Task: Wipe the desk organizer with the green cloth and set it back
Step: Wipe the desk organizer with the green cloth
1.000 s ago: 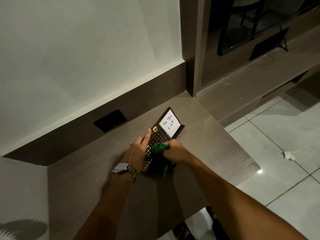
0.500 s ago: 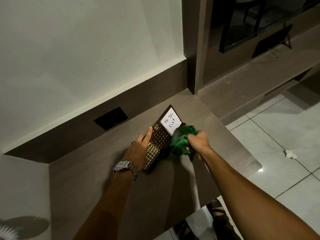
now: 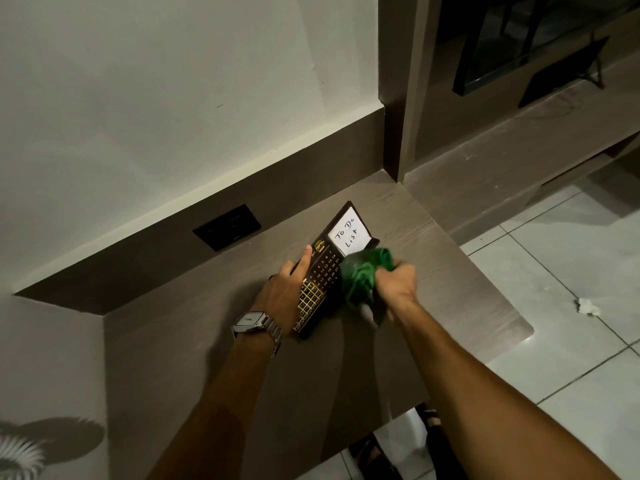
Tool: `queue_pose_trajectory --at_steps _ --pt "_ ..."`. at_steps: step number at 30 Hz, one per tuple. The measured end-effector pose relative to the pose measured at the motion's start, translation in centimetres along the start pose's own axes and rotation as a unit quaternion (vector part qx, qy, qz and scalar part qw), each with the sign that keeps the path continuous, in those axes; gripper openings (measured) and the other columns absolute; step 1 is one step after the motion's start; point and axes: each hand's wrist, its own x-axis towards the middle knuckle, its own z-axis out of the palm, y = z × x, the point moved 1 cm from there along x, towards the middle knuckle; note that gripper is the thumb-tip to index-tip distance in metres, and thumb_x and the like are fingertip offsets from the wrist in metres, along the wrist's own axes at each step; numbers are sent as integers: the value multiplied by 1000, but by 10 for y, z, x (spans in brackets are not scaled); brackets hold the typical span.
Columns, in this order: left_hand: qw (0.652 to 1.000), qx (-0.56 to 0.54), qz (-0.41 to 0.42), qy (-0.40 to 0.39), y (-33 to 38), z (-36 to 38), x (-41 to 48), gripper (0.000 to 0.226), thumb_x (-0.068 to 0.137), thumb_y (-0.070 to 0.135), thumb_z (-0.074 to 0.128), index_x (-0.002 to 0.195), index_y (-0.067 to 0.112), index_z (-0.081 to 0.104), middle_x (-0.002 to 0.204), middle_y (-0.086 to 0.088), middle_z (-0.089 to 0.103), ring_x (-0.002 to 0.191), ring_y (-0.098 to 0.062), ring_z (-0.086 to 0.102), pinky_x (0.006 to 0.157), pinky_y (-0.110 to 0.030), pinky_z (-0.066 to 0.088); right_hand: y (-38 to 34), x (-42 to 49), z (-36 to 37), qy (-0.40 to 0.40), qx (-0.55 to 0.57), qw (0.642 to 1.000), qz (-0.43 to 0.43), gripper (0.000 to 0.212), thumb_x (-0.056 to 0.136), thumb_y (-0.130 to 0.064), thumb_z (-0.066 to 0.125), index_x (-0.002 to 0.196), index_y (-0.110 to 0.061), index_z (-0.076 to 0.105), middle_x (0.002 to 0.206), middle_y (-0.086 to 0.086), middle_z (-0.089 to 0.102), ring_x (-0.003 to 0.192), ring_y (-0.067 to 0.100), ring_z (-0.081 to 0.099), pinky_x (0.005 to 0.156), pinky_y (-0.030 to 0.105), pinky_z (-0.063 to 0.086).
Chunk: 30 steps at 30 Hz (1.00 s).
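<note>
Wiping the desk organizer, 2 hands on it.

From the head view, my left hand [image 3: 289, 292] clamps the desk organizer [image 3: 327, 271] along its left edge, while my right hand [image 3: 394, 280] is fisted around the bunched green cloth [image 3: 360, 271], pressed against its right side. It sits tilted on the desk [image 3: 450, 271] near the back wall, long axis running from me toward the far right corner, note panel farthest. I judge a hard sideways swipe could twist it out of my left-hand grip.
</note>
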Motion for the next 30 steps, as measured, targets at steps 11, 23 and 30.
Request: queue_pose_trajectory --at_steps 11,23,30 --pt "1000 1 -6 11 -1 1 1 109 78 -1 70 147 27 -9 128 -13 44 97 -29 60 82 -40 54 -17 3 -6 34 -115 992 -48 27 92 -11 58 117 -7 68 98 13 72 63 16 60 48 17 41" --pt "999 -6 13 44 -5 6 0 107 78 7 74 148 25 -5 119 -12 50 92 -30 61 77 -40 55 -7 -23 7 1 -167 981 -99 31 95 -16 58 124 -6 60 107 11 63 80 17 59 66 16 48" --pt "996 -44 41 69 -6 4 -1 109 78 8 75 146 29 -6 117 -12 51 91 -28 61 75 -42 56 -18 -46 24 -145 -92 947 -272 35 89 -10 54 118 -21 70 113 0 69 93 1 62 68 -3 43"
